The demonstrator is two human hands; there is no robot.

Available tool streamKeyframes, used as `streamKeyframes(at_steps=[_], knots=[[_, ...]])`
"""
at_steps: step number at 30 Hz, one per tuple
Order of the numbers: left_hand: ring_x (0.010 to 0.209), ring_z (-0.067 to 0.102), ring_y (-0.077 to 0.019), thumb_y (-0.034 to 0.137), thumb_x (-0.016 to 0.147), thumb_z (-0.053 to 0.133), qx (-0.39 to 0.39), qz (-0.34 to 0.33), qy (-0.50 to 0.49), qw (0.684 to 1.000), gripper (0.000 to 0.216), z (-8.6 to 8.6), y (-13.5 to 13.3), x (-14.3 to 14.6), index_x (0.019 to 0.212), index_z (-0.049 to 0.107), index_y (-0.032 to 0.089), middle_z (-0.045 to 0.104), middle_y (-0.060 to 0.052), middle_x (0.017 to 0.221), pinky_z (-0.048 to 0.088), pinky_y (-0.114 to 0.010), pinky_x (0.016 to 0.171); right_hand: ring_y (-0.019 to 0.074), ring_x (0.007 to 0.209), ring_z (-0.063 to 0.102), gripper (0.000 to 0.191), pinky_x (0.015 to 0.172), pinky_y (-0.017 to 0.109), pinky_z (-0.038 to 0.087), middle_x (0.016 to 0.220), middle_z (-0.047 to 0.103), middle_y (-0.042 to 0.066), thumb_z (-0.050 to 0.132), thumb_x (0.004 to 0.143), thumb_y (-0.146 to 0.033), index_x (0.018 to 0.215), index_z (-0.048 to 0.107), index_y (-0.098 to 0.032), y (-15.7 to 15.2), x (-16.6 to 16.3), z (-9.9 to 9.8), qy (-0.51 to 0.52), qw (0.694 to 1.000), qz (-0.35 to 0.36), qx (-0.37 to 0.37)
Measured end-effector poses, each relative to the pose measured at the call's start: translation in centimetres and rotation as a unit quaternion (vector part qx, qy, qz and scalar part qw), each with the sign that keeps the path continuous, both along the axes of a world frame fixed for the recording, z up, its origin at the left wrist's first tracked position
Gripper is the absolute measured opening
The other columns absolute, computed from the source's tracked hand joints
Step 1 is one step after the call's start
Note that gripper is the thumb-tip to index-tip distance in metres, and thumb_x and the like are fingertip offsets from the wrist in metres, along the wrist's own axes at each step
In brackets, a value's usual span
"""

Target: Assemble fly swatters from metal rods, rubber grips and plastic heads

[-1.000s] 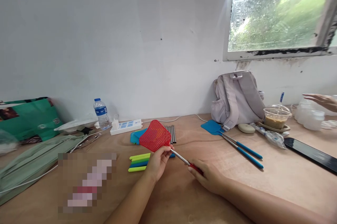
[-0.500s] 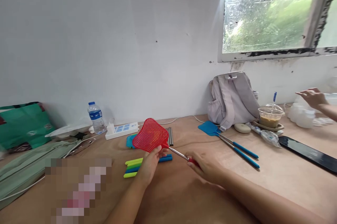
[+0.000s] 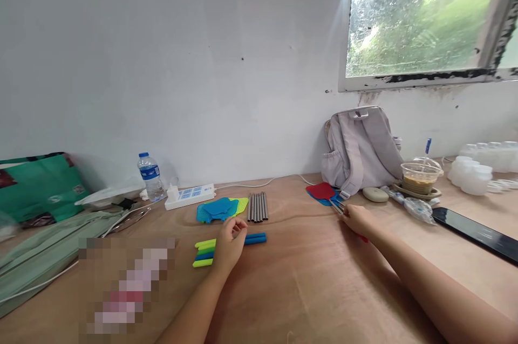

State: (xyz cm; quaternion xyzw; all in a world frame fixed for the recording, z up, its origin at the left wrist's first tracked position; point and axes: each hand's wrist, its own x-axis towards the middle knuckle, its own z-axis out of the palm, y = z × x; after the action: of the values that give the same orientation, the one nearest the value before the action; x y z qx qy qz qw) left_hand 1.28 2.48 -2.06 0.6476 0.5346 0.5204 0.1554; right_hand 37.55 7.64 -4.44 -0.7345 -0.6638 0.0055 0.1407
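My right hand [image 3: 358, 220] is closed around the red fly swatter, covering most of its handle. The swatter's red head [image 3: 321, 191] lies over a blue swatter head [image 3: 325, 201] near the backpack. My left hand [image 3: 231, 239], loosely curled with a gap between thumb and fingers, appears to hold nothing. It hovers over the handle grips, partly hiding them: yellow-green, green and blue ones [image 3: 204, 253] to its left, blue ones [image 3: 256, 238] to its right. Just beyond it sit loose blue swatter heads [image 3: 218, 208] and a yellow-green one [image 3: 242, 205]. Several metal tubes [image 3: 258, 207] lie beside these.
Along the wall stand a water bottle [image 3: 150, 177], a white power strip [image 3: 190, 196] and a grey backpack [image 3: 360, 150]. To the right are a drink cup [image 3: 421, 177], a black phone-like slab [image 3: 477, 233] and white plastic bottles [image 3: 471, 174]. A green bag [image 3: 40, 187] stands left.
My right hand has carried the red swatter rightward and down onto the blue ones. My left hand has let go of its head. The other person's hand at far right has left view.
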Motion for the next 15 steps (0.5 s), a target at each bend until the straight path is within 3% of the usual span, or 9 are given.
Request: streamKeyframes(at_steps=[7, 15], knots=[[0.07, 0.049, -0.0159, 0.016, 0.068, 0.045, 0.0, -0.014, 0.057, 0.998, 0.008, -0.1, -0.1, 0.3, 0.063, 0.05, 0.02, 0.052, -0.001, 0.072, 0.039, -0.027, 0.064, 0.0214, 0.077, 0.058, 0.011, 0.062, 0.027, 0.037, 0.081, 0.064, 0.007, 0.055, 0.07, -0.028, 0.072, 0.059, -0.019, -0.1, 0.0, 0.4, 0.003, 1.0, -0.002, 0.005], [0.07, 0.049, -0.0158, 0.015, 0.068, 0.045, 0.006, -0.016, 0.081, 0.997, 0.008, -0.4, -0.2, 0.3, 0.063, 0.05, 0.02, 0.052, -0.001, 0.072, 0.039, -0.027, 0.064, 0.0257, 0.081, 0.057, 0.035, 0.061, 0.03, 0.037, 0.084, 0.062, 0.01, 0.047, 0.074, -0.05, 0.068, 0.063, -0.02, -1.6, 0.4, 2.7, -0.005, 0.999, -0.036, 0.022]])
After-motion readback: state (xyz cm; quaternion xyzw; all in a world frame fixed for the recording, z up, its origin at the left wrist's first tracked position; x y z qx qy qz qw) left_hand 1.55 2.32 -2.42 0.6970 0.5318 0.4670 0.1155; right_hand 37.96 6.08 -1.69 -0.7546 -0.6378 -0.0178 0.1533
